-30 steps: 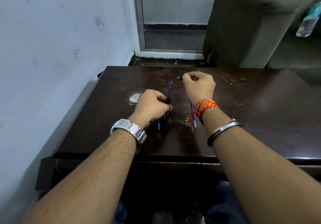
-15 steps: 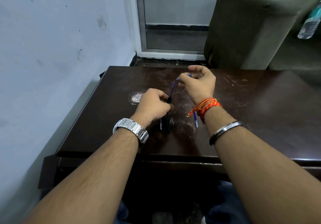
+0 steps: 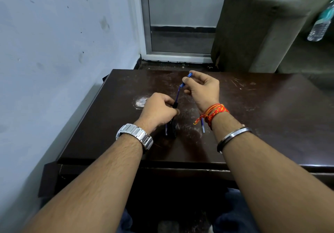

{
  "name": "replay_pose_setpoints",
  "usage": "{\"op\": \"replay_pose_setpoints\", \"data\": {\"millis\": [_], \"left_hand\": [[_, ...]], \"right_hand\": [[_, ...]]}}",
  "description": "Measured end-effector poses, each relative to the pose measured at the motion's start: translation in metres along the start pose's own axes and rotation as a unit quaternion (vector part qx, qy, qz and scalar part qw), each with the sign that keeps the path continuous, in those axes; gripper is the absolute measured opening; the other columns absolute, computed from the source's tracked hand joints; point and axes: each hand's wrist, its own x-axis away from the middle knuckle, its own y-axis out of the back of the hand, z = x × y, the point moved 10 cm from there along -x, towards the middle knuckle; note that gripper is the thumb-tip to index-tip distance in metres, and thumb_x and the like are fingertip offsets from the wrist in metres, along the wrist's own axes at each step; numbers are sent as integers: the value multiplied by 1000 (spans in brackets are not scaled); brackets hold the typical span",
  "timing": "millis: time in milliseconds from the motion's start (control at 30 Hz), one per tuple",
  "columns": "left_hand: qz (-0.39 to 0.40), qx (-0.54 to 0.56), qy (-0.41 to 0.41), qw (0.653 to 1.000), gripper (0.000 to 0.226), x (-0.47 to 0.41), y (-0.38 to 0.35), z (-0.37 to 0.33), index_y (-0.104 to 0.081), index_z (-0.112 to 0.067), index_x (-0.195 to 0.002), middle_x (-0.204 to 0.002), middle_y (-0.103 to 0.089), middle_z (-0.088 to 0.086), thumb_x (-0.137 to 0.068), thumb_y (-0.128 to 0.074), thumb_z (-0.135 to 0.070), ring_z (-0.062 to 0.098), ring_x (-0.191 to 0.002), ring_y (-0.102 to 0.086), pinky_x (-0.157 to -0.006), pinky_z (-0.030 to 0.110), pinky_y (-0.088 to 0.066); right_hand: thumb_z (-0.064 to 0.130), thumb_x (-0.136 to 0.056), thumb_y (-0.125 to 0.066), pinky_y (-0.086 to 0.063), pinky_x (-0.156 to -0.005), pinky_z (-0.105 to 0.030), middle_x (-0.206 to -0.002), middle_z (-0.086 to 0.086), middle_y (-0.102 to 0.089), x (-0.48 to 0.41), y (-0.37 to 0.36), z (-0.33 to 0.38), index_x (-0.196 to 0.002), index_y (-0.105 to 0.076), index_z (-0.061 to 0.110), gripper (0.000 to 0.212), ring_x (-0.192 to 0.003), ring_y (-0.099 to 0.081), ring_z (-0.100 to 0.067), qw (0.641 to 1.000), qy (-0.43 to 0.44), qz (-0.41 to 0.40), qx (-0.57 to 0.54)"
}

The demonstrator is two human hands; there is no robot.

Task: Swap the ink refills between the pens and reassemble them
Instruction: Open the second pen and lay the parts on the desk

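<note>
The worktop (image 3: 262, 124) stood with a wall (image 3: 54, 51) on its left. Behind it was a door (image 3: 180, 24), and a sofa (image 3: 253, 30) sat behind it to the right. A water bottle (image 3: 320, 21) lay on the sofa, far right.

Both hands were over the middle of the worktop. The left hand (image 3: 157, 111) was nearer, closed on a pen barrel (image 3: 172, 127). The right hand (image 3: 203, 89) was farther back and to the right, pinching a refill (image 3: 178, 93) that ran down into the barrel. Another refill (image 3: 202, 127) lay on the worktop under the right wrist.
</note>
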Motion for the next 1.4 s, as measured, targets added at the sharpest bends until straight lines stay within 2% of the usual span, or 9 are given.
{"op": "replay_pose_setpoints", "data": {"millis": [300,533,667,767,833,933,1067,1233,1400], "left_hand": [[8,-9,4,1000,21,0,-1,0,-70,-33,-78,-76,-70,-9,-78,-84,-18,6,-70,-66,-55,19,-45],[-4,-19,1,1000,21,0,1,0,-70,-32,-71,-68,-69,-9,-77,-81,-15,6,-62,-63,-53,19,-43],[-8,-19,3,1000,17,-2,2,2,-72,-30,-77,-71,-71,-8,-78,-80,-15,7,-64,-65,-51,17,-42],[-20,-8,1,1000,15,-3,3,2,-73,-27,-74,-69,-71,-7,-78,-80,-14,9,-62,-66,-50,20,-47],[-36,12,-3,999,9,-3,6,2,-76,-22,-76,-70,-74,-3,-78,-80,-15,15,-66,-70,-56,29,-57],[-57,22,-7,998,5,-3,11,1,-79,-20,-80,-73,-76,-1,-77,-80,-16,17,-72,-74,-63,34,-61],[-64,16,-9,998,7,-3,13,1,-79,-22,-83,-72,-75,-3,-78,-80,-17,12,-67,-70,-56,28,-58],[-61,26,-18,998,10,-2,13,-1,-76,-28,-77,-66,-70,-11,-79,-81,-19,-4,-55,-61,-42,7,-37],[-73,9,-27,997,15,-1,16,-3,-73,-30,-73,-67,-69,-11,-80,-81,-20,0,-61,-61,-43,5,-37]], "right_hand": [[4,-86,-72,-59,-62,-21,-93,-12,-73,-1,1,7,-118,-65,4,33,-72,-72,-12,1000,30,-8,-2],[8,-82,-76,-58,-67,-29,-98,-12,-75,-4,-7,-4,-120,-67,5,39,-84,-74,-22,998,19,30,53],[12,-80,-78,-57,-64,-24,-87,-7,-76,-2,-12,-7,-112,-70,10,33,-69,-72,-9,996,8,54,71],[11,-78,-79,-53,-61,-19,-83,-7,-76,0,-14,-8,-98,-72,13,22,-63,-68,-4,994,-3,65,84],[8,-77,-79,-49,-56,-13,-79,-4,-74,3,-19,-9,-94,-74,12,18,-59,-65,2,991,-2,86,105],[7,-78,-76,-46,-53,-11,-76,1,-72,7,-25,-9,-91,-75,13,15,-58,-64,4,988,-5,107,115],[4,-81,-68,-46,-52,-12,-80,-4,-75,10,-29,-6,-75,-73,20,18,-71,-68,-10,987,-2,118,106],[4,-87,-61,-48,-52,-14,-75,-1,-75,13,-34,-9,-79,-72,17,19,-72,-71,-10,985,-18,143,95],[7,-83,-67,-53,-60,-23,-79,-4,-76,12,-35,-10,-77,-73,18,14,-76,-71,-13,983,-10,148,108]]}}
